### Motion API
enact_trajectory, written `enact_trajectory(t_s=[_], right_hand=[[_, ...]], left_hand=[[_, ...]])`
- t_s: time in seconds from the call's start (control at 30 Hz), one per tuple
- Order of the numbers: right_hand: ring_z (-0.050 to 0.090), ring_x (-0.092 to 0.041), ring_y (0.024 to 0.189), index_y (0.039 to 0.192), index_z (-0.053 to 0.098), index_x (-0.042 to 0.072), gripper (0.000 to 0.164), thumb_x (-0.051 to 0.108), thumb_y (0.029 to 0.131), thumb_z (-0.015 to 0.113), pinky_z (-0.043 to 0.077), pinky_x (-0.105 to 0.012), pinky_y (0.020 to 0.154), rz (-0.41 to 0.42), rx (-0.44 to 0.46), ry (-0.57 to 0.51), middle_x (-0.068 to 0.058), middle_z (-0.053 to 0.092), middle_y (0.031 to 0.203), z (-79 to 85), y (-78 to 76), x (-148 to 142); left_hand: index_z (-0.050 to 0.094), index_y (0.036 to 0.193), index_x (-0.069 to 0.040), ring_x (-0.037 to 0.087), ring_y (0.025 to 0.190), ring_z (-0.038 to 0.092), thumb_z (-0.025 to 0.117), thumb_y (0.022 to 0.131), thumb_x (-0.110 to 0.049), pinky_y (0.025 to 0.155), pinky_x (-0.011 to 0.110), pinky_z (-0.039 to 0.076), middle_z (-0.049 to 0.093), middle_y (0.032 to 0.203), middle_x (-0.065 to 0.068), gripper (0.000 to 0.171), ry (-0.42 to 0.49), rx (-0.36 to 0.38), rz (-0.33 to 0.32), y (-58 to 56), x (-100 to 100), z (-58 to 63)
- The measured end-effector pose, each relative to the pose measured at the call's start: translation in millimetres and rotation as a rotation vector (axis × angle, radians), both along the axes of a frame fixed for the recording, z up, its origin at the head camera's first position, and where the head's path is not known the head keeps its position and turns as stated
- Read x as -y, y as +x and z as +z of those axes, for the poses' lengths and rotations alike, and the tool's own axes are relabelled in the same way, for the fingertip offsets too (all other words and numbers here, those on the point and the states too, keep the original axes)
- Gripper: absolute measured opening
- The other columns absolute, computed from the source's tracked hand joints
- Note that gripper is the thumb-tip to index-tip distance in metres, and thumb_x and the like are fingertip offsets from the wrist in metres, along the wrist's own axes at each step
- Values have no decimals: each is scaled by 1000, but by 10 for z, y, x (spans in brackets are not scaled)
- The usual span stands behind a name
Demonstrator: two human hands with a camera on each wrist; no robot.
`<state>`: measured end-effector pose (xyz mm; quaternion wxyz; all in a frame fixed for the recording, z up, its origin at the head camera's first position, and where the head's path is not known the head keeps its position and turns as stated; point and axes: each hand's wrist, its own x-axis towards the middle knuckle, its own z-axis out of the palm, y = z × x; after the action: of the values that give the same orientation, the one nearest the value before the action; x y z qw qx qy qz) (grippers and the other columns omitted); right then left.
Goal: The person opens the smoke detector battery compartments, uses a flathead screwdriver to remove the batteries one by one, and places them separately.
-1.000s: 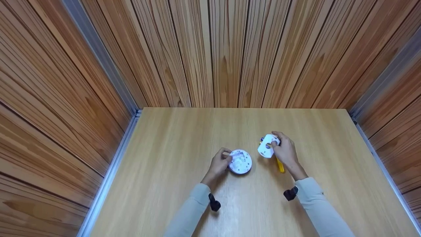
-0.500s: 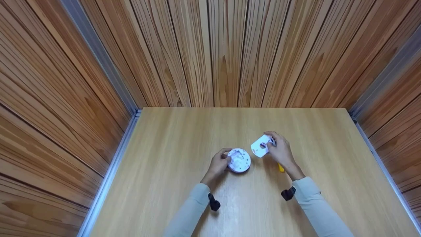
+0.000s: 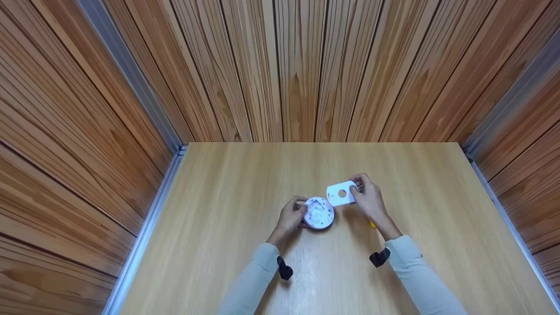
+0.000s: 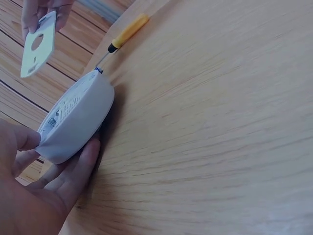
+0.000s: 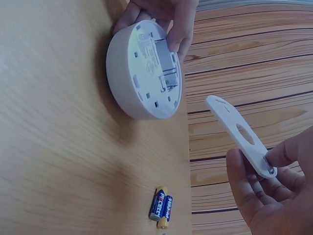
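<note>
A round white device (image 3: pixel 319 212) (image 4: pixel 76 117) (image 5: pixel 145 71) lies back-up on the wooden table (image 3: pixel 245 183), its open compartment showing. My left hand (image 3: pixel 292 216) (image 4: pixel 44 191) (image 5: pixel 164 14) grips its left edge. A flat white cover plate (image 3: pixel 341 193) (image 4: pixel 36 44) (image 5: pixel 239 134) with a round hole hangs in the air just up and right of the device, pinched at one end by my right hand (image 3: pixel 369 199) (image 5: pixel 266 188).
A yellow-handled screwdriver (image 4: pixel 122 36) (image 3: pixel 372 224) lies on the table behind the device, mostly hidden under my right hand in the head view. Two batteries (image 5: pixel 161 207) lie side by side on the table. Wooden walls close in on three sides.
My right hand has carried the cover plate leftward, closer to the device, turning it flatter. My left hand has kept its grip on the device, which has shifted slightly.
</note>
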<state>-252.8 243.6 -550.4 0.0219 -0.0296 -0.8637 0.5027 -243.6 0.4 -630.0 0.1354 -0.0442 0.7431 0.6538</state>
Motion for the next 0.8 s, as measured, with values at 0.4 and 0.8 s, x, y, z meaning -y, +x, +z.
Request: enact_trajectory(t_s=[0.4, 0.8], right_hand=[[62, -32, 111, 130, 65, -1, 27, 1, 104, 57, 47, -23, 87, -9, -35, -38, -22, 66, 118, -146, 62, 138], [60, -21, 93, 118, 71, -2, 20, -1, 100, 63, 48, -20, 71, 22, -45, -49, -16, 67, 104, -253, 92, 274]], left_hand=[[64, 141, -17, 24, 85, 72, 53, 108, -14, 64, 39, 66, 66, 117, 14, 34, 22, 32, -14, -3, 8, -57], [66, 136, -20, 22, 81, 71, 53, 110, -18, 63, 36, 65, 65, 111, 11, 29, 4, 49, 12, -16, 5, -57]])
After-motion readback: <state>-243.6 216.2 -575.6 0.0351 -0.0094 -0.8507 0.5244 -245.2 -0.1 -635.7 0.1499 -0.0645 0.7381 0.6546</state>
